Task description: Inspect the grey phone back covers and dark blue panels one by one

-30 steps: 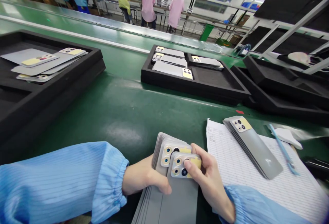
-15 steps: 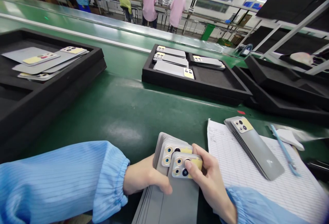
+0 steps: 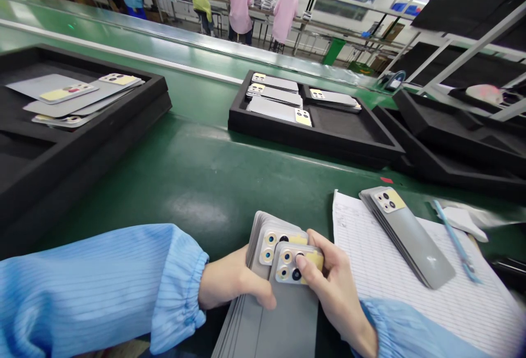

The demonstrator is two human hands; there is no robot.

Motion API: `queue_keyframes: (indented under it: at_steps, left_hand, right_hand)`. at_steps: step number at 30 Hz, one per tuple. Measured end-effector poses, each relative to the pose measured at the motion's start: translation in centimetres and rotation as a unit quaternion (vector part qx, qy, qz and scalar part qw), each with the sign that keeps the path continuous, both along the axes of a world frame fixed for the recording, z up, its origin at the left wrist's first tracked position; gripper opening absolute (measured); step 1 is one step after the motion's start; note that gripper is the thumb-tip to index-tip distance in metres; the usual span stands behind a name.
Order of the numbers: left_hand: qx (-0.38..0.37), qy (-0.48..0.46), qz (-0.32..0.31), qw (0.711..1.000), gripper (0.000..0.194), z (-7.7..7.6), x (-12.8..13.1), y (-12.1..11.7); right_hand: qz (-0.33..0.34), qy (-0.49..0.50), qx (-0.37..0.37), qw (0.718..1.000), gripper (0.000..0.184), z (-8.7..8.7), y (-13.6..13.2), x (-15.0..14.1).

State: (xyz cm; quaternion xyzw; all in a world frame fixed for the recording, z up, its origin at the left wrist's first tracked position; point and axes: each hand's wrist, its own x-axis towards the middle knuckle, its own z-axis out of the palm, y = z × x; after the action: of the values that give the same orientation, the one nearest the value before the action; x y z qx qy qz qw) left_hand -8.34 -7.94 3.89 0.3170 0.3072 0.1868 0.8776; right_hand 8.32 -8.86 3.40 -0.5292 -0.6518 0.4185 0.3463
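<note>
My left hand [image 3: 238, 284] is wrapped round a fanned stack of grey phone back covers [image 3: 242, 319], its thumb lying across the top. In front of that stack, my right hand [image 3: 335, 287] pinches one phone back cover [image 3: 290, 314] by its camera corner, thumb on the camera plate. That cover overlaps the stack and sits slightly lower and to the right. Both camera plates carry ringed lens openings and yellow film. To the right, another fanned pile of grey covers [image 3: 411, 243] rests on lined paper sheets [image 3: 370, 270].
A black tray [image 3: 304, 141] with covers in its compartments stands ahead; a larger black tray [image 3: 135, 111] with loose covers is at left. Empty-looking black trays [image 3: 452, 128] are stacked at right. A light-blue pen [image 3: 456, 237] lies on the paper. Several people work far behind the green bench [image 3: 197, 171].
Almost nothing differs. The view has shifted very slightly, while both hands keep the same hold on the covers.
</note>
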Motion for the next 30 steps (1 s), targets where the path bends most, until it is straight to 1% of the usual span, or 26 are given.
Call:
queue_keyframes:
  at_steps: [7, 16, 19, 24, 30]
  left_hand:
    - [0.0, -0.002, 0.004, 1.0, 0.057, 0.15, 0.01, 0.07]
    - [-0.021, -0.008, 0.017, 1.0, 0.06, 0.33, 0.17, 0.03]
    - [-0.034, -0.013, 0.01, 0.999, 0.061, 0.25, 0.11, 0.02]
    - [-0.026, -0.025, 0.001, 0.999, 0.063, -0.06, -0.06, -0.03]
    - [-0.007, -0.016, -0.001, 1.0, 0.063, 0.04, 0.04, -0.01]
  right_hand:
    - [0.011, 0.005, 0.0, 1.0, 0.027, 0.06, 0.1, 0.13]
    - [0.025, 0.017, 0.009, 0.999, 0.024, 0.1, 0.25, 0.14]
    - [0.028, 0.024, 0.006, 0.999, 0.025, -0.02, 0.24, 0.28]
    - [0.032, 0.047, 0.005, 0.998, 0.029, -0.03, 0.34, 0.33]
    - [0.021, 0.042, -0.008, 0.999, 0.032, -0.03, 0.2, 0.21]
